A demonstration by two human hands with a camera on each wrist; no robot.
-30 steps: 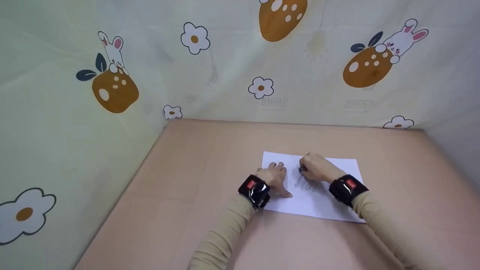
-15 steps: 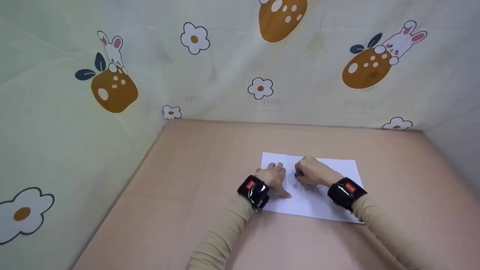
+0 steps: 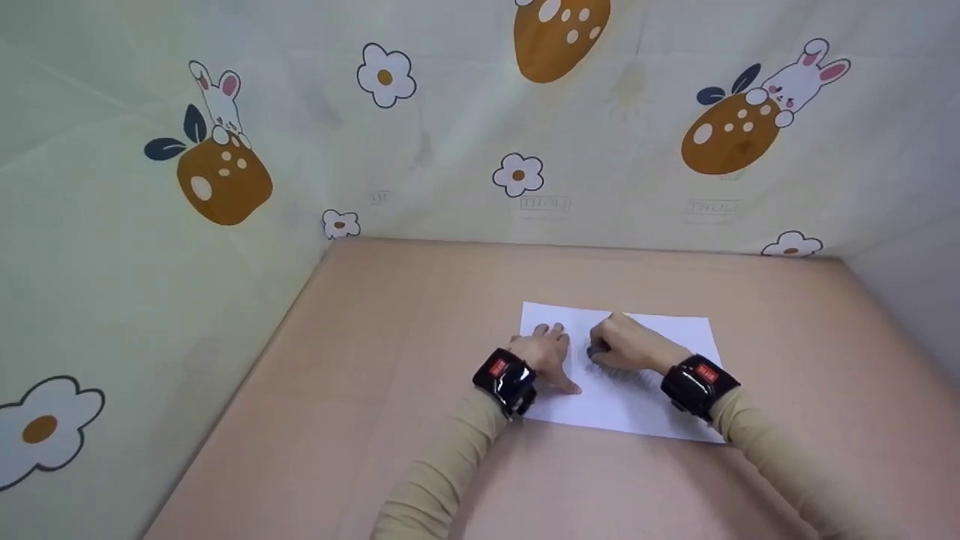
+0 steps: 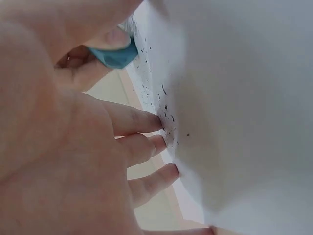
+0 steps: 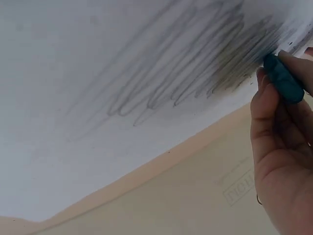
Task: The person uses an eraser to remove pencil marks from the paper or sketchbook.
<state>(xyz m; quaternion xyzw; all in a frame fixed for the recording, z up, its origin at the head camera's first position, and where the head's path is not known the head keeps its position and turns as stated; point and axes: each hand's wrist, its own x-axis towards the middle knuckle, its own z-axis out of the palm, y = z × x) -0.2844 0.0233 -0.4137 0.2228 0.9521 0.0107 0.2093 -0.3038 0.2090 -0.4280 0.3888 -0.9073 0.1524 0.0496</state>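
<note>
A white sheet of paper (image 3: pixel 607 411) lies on the table, marked with grey pencil scribbles (image 5: pixel 181 63) that are smudged near the right hand. With spread fingers, the left hand (image 3: pixel 544 356) rests on the sheet's left part. My right hand (image 3: pixel 634 343) pinches a small teal eraser (image 5: pixel 284 82) between thumb and fingers, its end against the paper at the edge of the scribbles. In the left wrist view the eraser (image 4: pixel 117 55) shows beyond the left thumb, and dark crumbs (image 4: pixel 166 107) are scattered on the paper close to the left fingertips (image 4: pixel 171 170).
The pinkish-tan table (image 3: pixel 390 337) extends around the paper on all sides. Pale cloth walls (image 3: pixel 450 135) printed with flowers, rabbits and orange fruit enclose its back and sides. Each wrist wears a black band, and both arms have beige sleeves.
The right hand has shifted a little left and toward the person with the eraser, staying over the scribbles. The left hand keeps its place on the paper.
</note>
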